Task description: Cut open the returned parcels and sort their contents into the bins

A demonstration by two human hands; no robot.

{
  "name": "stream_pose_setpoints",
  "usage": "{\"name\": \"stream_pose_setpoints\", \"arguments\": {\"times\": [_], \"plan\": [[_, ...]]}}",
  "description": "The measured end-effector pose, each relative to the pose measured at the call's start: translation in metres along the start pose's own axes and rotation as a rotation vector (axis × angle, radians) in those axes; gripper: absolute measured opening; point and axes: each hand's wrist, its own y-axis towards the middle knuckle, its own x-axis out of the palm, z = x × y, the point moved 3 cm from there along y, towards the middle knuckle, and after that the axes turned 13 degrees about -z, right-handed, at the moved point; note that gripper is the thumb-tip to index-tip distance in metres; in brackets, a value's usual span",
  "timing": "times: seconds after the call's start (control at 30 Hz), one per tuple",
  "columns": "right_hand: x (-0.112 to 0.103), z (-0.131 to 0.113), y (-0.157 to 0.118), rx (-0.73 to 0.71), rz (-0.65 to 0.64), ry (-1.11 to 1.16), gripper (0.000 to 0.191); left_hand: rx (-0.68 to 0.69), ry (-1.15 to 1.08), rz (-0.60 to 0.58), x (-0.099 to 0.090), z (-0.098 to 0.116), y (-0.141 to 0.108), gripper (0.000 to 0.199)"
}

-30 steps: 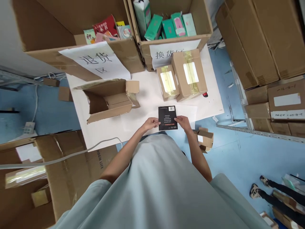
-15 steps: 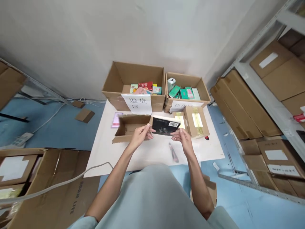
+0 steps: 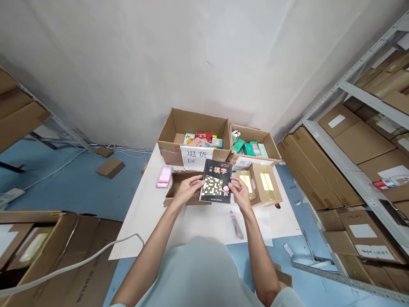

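A black book [image 3: 216, 181] with a crossword grid and orange characters on its cover is held upright, tilted slightly back. My left hand [image 3: 189, 190] grips its left edge between thumb and fingers. On the opposite edge, my right hand [image 3: 240, 192] pinches it the same way. Partly hidden behind the book and my left hand is an open cardboard box [image 3: 172, 192]. Two taped cartons [image 3: 266, 183] with labels stand just right of the book. Below my hands a dark cutter-like tool [image 3: 236, 225] lies under or on clear plastic.
A large carton [image 3: 166, 147] with a handwritten sign holds several books at the back. Beside it, a smaller carton [image 3: 275, 153] contains green boxes. A blurred pink item [image 3: 164, 177] lies on the white table [image 3: 134, 230]. A grey cable [image 3: 96, 256] crosses at left; loaded shelves [image 3: 335, 85] line the right.
The book has turned from its black back with the barcode to its front cover, and now stands more upright. Both hands still hold it by the sides. My view has shifted slightly.
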Motion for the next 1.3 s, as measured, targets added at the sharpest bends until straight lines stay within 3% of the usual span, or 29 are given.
{"name": "stream_pose_setpoints", "arguments": {"times": [0.13, 0.23, 0.33, 0.43, 0.5, 0.57, 0.67, 0.73, 0.87, 0.97, 1.07, 1.3], "plan": [[0.013, 0.002, 0.008, 0.000, -0.011, -0.138, 0.056, -0.006, -0.077, -0.082, 0.001, -0.005, -0.003, 0.065], [0.030, -0.001, 0.009, -0.063, 0.063, -0.397, 0.040, 0.002, -0.075, -0.032, 0.001, -0.012, -0.002, 0.064], [0.062, 0.002, 0.005, -0.105, -0.037, -0.564, 0.031, 0.061, -0.018, 0.060, 0.001, -0.016, 0.000, 0.066], [0.097, 0.012, -0.002, -0.084, -0.121, -0.676, 0.056, 0.145, 0.047, 0.120, 0.006, -0.015, 0.000, 0.063], [0.114, 0.017, -0.005, -0.063, -0.079, -0.762, 0.072, 0.178, 0.069, 0.139, 0.013, -0.016, -0.001, 0.062], [0.121, 0.019, -0.004, -0.008, -0.013, -0.815, 0.073, 0.200, 0.068, 0.142, 0.020, -0.017, -0.002, 0.062], [0.111, 0.011, 0.003, 0.091, 0.082, -0.818, 0.056, 0.210, 0.052, 0.097, 0.024, -0.021, 0.000, 0.069], [0.096, 0.000, 0.011, 0.077, 0.120, -0.730, 0.041, 0.201, 0.054, 0.078, 0.017, -0.023, 0.003, 0.076], [0.069, -0.018, 0.017, -0.026, 0.093, -0.251, 0.042, 0.110, 0.022, 0.125, -0.014, -0.023, 0.002, 0.087], [0.061, -0.019, 0.012, 0.016, 0.067, 0.086, 0.049, 0.096, -0.151, -0.048, -0.024, -0.016, -0.005, 0.082], [0.062, -0.018, 0.006, 0.023, 0.053, 0.177, 0.049, 0.129, -0.258, -0.174, -0.022, -0.006, -0.012, 0.073], [0.057, -0.021, -0.001, 0.038, 0.006, 0.177, 0.054, 0.105, -0.228, -0.118, -0.005, 0.004, -0.014, 0.061]]}}
